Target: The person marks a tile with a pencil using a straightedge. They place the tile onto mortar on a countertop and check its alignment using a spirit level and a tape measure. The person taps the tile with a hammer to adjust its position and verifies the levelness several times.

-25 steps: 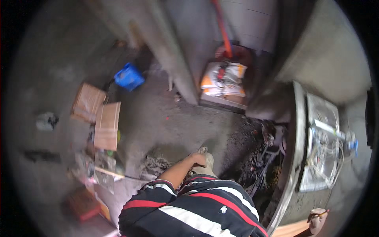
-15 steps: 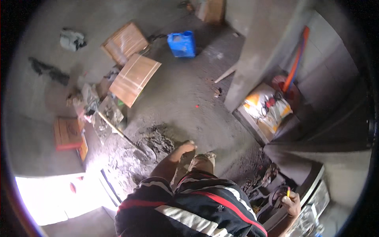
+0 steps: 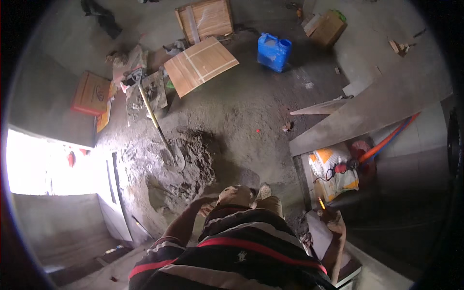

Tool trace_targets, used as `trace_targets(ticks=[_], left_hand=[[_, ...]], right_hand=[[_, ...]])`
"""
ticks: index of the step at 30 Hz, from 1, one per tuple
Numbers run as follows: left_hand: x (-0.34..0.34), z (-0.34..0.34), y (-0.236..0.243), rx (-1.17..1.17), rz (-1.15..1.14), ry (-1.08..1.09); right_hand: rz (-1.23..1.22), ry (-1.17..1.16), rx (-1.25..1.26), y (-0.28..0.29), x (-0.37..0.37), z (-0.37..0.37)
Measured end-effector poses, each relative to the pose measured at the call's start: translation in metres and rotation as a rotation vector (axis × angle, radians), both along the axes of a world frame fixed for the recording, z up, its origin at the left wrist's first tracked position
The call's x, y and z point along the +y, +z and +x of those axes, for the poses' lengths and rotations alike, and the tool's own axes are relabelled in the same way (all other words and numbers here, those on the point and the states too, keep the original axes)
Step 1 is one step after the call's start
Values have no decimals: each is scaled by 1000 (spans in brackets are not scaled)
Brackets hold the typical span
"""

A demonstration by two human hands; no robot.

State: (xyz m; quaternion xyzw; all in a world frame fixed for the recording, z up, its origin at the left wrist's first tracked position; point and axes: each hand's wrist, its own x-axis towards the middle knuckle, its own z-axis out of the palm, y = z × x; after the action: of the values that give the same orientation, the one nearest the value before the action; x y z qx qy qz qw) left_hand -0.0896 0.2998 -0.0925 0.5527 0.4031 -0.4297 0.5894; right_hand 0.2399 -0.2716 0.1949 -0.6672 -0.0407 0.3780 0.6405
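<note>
Two bare hands show in the head view, which looks down past a black shirt [image 3: 237, 258] with red and white stripes to a rough grey floor [image 3: 241, 123]. On the right, the person's right hand [image 3: 334, 222] is closed around a slim yellow stick [image 3: 322, 204], whose bright end pokes up beyond the fingers. On the left, the left hand [image 3: 207, 209] hangs low beside the leg; whether it grasps anything cannot be told

Just beyond the right hand and the stick lies a white and orange sack [image 3: 323, 158] with a red and black tool [image 3: 341, 167] on top. Ahead of the left hand, a shovel [image 3: 154, 122] rests its blade on a wet grey heap [image 3: 195, 164]. Farther off are a flat brown board [image 3: 203, 67], a blue jerrycan [image 3: 271, 54] and, at far left, a reddish carton [image 3: 92, 94]
</note>
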Motion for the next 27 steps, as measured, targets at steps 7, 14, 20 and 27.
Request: trace_targets(ticks=[7, 14, 20, 27], left_hand=[[-60, -4, 47, -568, 286, -110], [-28, 24, 42, -63, -3, 828], [40, 46, -41, -56, 262, -606], [193, 134, -74, -149, 545, 8]], right_hand=[[-670, 536, -422, 27, 93, 87], [-688, 691, -213, 11, 173, 173], [-700, 615, -353, 40, 304, 248], [-921, 662, -399, 19, 418, 344]])
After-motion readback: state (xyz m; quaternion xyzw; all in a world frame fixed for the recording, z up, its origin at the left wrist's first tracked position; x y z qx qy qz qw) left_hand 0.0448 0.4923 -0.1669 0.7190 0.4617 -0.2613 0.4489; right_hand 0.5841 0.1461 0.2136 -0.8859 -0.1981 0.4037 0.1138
